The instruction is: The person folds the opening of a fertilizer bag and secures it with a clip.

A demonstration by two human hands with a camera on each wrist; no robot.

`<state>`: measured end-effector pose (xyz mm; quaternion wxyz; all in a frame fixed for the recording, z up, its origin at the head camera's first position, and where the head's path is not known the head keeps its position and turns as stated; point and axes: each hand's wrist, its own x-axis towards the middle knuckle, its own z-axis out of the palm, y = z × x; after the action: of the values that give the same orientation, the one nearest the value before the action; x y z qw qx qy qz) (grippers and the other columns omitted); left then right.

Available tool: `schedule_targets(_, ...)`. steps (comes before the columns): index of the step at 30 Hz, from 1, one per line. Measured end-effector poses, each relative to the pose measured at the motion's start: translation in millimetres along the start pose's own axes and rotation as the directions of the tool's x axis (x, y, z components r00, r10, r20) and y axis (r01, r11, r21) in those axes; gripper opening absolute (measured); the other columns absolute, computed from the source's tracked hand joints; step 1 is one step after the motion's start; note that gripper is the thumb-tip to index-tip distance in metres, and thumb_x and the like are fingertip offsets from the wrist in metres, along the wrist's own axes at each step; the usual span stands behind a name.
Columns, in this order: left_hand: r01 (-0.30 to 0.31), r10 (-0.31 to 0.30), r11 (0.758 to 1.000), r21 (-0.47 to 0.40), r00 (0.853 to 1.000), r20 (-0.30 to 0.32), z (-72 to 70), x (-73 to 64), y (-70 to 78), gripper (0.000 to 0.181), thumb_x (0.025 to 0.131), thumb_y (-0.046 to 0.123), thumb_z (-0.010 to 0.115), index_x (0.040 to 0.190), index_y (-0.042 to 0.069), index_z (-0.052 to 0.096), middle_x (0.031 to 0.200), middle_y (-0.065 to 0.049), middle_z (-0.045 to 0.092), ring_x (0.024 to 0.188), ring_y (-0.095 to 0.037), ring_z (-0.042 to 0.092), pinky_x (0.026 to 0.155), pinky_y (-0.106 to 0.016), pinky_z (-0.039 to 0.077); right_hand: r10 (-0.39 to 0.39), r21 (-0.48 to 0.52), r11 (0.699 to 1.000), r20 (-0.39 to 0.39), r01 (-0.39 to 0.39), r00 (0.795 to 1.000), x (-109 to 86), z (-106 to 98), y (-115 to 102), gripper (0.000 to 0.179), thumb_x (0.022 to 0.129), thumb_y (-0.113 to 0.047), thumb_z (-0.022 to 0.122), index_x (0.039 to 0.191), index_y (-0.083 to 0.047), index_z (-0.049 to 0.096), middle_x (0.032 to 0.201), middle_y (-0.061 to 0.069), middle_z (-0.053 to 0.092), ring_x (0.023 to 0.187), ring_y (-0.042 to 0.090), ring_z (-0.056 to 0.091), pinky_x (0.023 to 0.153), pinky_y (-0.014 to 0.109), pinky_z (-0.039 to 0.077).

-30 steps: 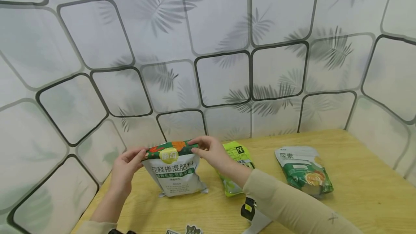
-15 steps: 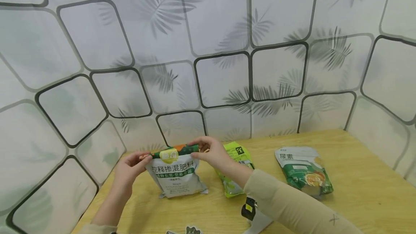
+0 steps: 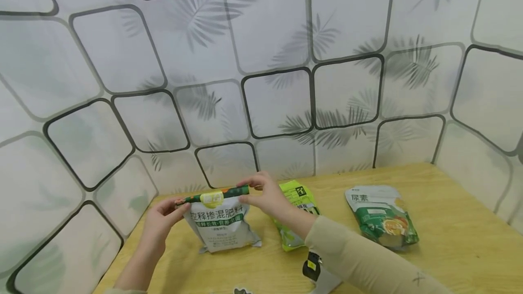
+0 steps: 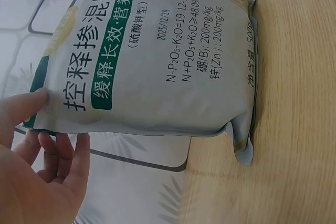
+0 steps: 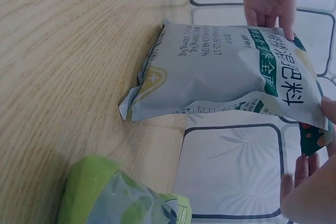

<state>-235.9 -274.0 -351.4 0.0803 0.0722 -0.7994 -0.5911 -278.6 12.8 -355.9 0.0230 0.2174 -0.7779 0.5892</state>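
Hands (image 3: 157, 221) (image 3: 269, 198) pinch a white bag's (image 3: 222, 228) top, right forearm (image 3: 301, 222) partly hiding a lime bag (image 3: 295, 193).

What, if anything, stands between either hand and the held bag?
Nothing visible: the left hand and right hand each pinch the held bag near a top corner. The lime bag sits to its right, apart from it and not in between.

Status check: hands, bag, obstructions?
Left hand and right hand grip top edge of white bag. Bag upright on table. Lime-green bag alongside, not touching; nothing visibly blocking.
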Motion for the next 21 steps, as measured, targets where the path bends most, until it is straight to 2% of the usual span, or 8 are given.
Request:
schedule_targets(2, 0.008, -0.008, 1.0, 0.017, 1.0, -0.003, -0.2, 0.1, -0.8, 0.004, 0.1, 0.016, 0.077, 0.102, 0.019, 0.077, 0.089, 0.022, 0.066, 0.088, 0.0, 0.062, 0.083, -0.016, 0.056, -0.003, -0.009, 1.0, -0.006, 0.003, 1.0, -0.7, 0, 0, 0.026, 0.093, -0.012, 0.083, 0.119, -0.013, 0.079, 0.134, 0.012, 0.06, 0.125, 0.034, 0.056, 0.11, 0.056, 0.049)
schedule_targets(7, 0.026, -0.026, 0.999, 0.035, 1.0, -0.008, -0.3, 0.9, -2.6, 0.006, 0.1, 0.017, 0.077, 0.1, 0.024, 0.077, 0.088, 0.025, 0.065, 0.089, 0.002, 0.061, 0.086, -0.013, 0.05, 0.032, 0.008, 0.999, -0.004, -0.031, 0.999, -1.7, 0, 0, 0.028, 0.093, -0.013, 0.083, 0.12, -0.014, 0.079, 0.128, 0.009, 0.066, 0.126, 0.034, 0.058, 0.112, 0.06, 0.048)
schedule_targets(13, 0.008, -0.008, 1.0, -0.021, 1.0, 0.007, 0.6, 1.7, -8.1, 0.015, 0.101, 0.016, 0.075, 0.093, 0.029, 0.075, 0.093, 0.022, 0.068, 0.093, 0.003, 0.062, 0.086, -0.014, 0.053, 0.051, 0.053, 0.997, 0.023, -0.052, 0.998, -2.7, 0, 0, 0.031, 0.094, -0.011, 0.082, 0.124, -0.009, 0.076, 0.122, 0.01, 0.072, 0.132, 0.036, 0.06, 0.118, 0.064, 0.044)
schedule_targets(17, -0.022, 0.023, 0.999, -0.041, 1.0, 0.019, 1.4, 3.1, -10.7, 0.016, 0.103, 0.013, 0.072, 0.094, 0.025, 0.075, 0.094, 0.017, 0.069, 0.092, 0.001, 0.063, 0.086, -0.017, 0.056, 0.066, 0.067, 0.995, 0.035, -0.068, 0.997, -2.0, 0, 2, 0.031, 0.094, -0.011, 0.082, 0.124, -0.008, 0.076, 0.117, 0.011, 0.074, 0.124, 0.031, 0.066, 0.112, 0.054, 0.054)
schedule_targets(21, -0.032, 0.033, 0.999, -0.032, 0.999, 0.031, 1.4, 5.3, -12.3, 0.014, 0.104, 0.011, 0.069, 0.098, 0.022, 0.074, 0.092, 0.019, 0.068, 0.091, 0.0, 0.063, 0.086, -0.017, 0.056, 0.07, 0.075, 0.995, 0.042, -0.073, 0.997, -0.6, 0, 3, 0.03, 0.094, -0.011, 0.082, 0.123, -0.007, 0.076, 0.113, 0.012, 0.076, 0.102, 0.019, 0.07, 0.09, 0.033, 0.061)
